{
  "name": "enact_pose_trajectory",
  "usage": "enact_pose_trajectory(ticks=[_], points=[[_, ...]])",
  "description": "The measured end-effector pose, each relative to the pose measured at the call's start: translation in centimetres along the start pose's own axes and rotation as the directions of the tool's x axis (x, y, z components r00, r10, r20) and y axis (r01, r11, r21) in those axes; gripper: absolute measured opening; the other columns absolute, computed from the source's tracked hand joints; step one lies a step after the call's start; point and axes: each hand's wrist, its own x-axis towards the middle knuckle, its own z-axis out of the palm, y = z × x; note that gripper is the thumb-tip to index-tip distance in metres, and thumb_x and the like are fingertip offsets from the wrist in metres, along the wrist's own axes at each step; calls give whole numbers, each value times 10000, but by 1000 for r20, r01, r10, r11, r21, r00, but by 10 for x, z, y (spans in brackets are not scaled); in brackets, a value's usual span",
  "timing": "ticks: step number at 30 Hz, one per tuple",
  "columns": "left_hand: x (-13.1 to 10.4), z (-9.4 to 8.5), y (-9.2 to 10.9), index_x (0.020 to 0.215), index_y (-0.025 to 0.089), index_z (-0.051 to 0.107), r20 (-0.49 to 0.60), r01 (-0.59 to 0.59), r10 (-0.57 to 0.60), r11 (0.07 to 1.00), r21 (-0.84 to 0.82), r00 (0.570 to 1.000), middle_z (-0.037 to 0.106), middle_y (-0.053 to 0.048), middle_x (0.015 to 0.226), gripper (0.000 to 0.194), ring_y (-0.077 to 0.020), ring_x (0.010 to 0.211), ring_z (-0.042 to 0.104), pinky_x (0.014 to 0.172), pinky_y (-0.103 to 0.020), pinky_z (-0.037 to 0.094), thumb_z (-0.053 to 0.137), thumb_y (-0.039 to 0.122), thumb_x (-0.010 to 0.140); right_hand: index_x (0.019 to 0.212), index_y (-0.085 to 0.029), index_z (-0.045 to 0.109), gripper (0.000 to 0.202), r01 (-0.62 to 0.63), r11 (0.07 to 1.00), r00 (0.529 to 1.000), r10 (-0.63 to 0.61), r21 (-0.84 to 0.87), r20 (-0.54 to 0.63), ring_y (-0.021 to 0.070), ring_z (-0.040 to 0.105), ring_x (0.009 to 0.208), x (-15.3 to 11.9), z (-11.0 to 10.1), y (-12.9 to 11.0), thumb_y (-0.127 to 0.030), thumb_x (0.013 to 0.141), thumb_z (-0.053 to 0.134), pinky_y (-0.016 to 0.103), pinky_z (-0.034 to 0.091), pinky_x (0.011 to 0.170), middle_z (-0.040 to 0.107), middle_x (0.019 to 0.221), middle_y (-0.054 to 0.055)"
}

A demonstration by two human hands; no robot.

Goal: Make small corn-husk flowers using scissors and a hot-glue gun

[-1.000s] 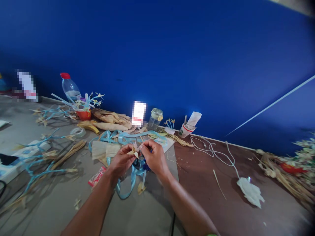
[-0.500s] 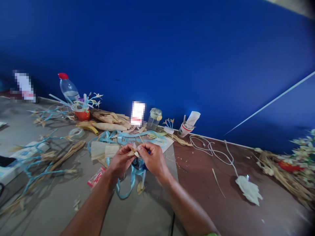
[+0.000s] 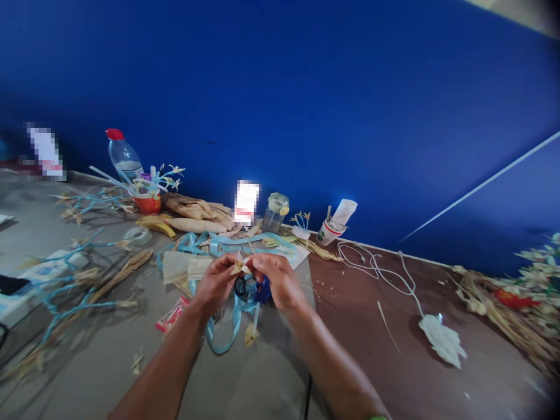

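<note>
Both hands (image 3: 247, 283) slightly lower now, husk flower (image 3: 240, 266) more exposed.

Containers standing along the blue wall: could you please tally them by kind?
Plastic bottle: 1
Red bowl: 1
Glass jar: 1
Paper cup: 1
Total: 4
</note>
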Motion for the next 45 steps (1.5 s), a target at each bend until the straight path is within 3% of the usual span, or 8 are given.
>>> enact_pose_trajectory(ticks=[7,12,16,19,31,38,42,45], points=[[0,3,1,655,165,671,-83,3,-2,1000,15,997,647,8,661,190,-118,638,589,659,-254,455,827,174,546,569,-148,659,487,-206,918,978,208,338,31,87,387,434,13,2,13,-603,715,569,233,291,438,632,581,54],[0,5,3,639,149,664,-113,-4,0,999,-36,994,659,2,670,245,-108,659,598,667,-225,458,853,169,485,599,-161,645,392,-177,894,969,231,411,-86,115,441,490,14,4,12,-540,693,610,243,310,458,611,584,46],[1,3,3,636,158,657,-115,-17,12,999,-39,993,649,18,666,239,-91,621,579,631,-208,447,845,163,490,627,-184,618,315,-38,870,957,172,491,-232,122,468,546,17,-5,5,-493,682,642,243,336,484,616,653,34],[2,2,1,637,166,656,-117,-13,8,999,-41,993,654,16,668,226,-100,625,584,636,-221,451,834,154,499,636,-179,628,360,-24,886,955,157,463,-251,120,465,542,17,-9,3,-534,696,619,244,347,487,615,651,39],[4,-1,-1,705,168,654,-113,-12,5,998,-60,994,666,2,658,182,-131,618,594,639,-266,447,795,197,593,657,-160,697,460,-123,918,988,149,377,-40,107,445,490,7,18,17,-607,697,597,246,364,491,637,631,50],[4,-3,-4,688,169,669,-110,-18,17,1000,-5,994,663,6,657,189,-111,607,574,636,-238,434,808,219,570,721,-163,669,372,-36,970,985,75,242,-156,93,426,527,8,6,7,-533,698,640,228,350,524,564,624,-9],[3,-2,-5,678,159,672,-109,26,-19,998,60,994,651,11,629,177,-97,604,567,634,-218,423,807,175,563,640,-162,602,319,-22,998,986,33,65,-163,92,408,539,8,7,5,-469,671,682,228,339,542,505,554,-44],[2,0,-4,681,157,677,-107,41,-34,997,62,994,658,7,639,192,-99,612,575,637,-215,430,814,175,547,591,-165,570,290,-42,996,985,54,75,-166,87,394,526,10,7,8,-421,656,689,230,316,535,484,529,-54]])
